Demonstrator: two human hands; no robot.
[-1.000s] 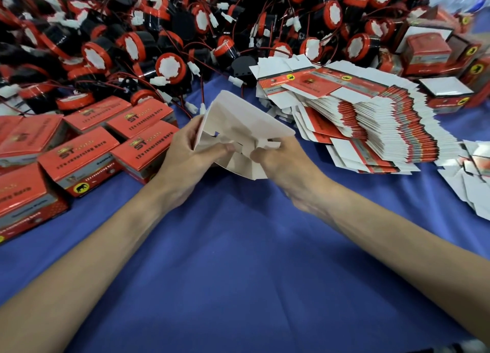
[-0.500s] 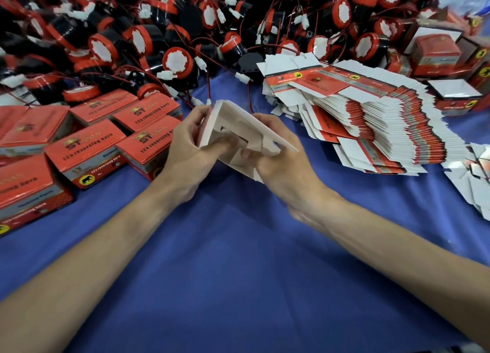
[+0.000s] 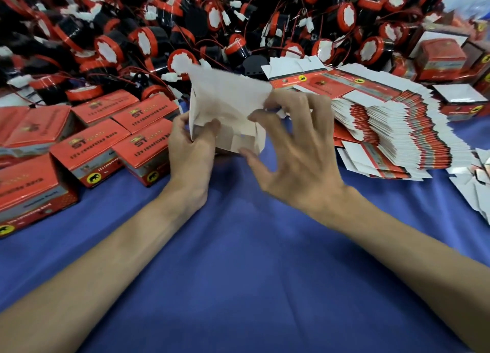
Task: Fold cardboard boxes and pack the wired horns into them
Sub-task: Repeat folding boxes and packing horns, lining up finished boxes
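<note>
A half-folded cardboard box is held above the blue cloth, its plain white inside facing me. My left hand grips its lower left corner, thumb on the inner face. My right hand is spread at the box's right side, fingertips touching its right edge and bottom flaps. A big heap of black and red wired horns fills the back of the table. A fanned stack of flat box blanks lies to the right.
Several closed red boxes stand in rows at the left. More red boxes sit at the back right, and loose white blanks lie at the right edge. Blue cloth covers the table in front.
The box has been turned upright and opened wider. My right hand has gone from pinching the flaps to a spread pose at the box's right side. The view moved closer.
</note>
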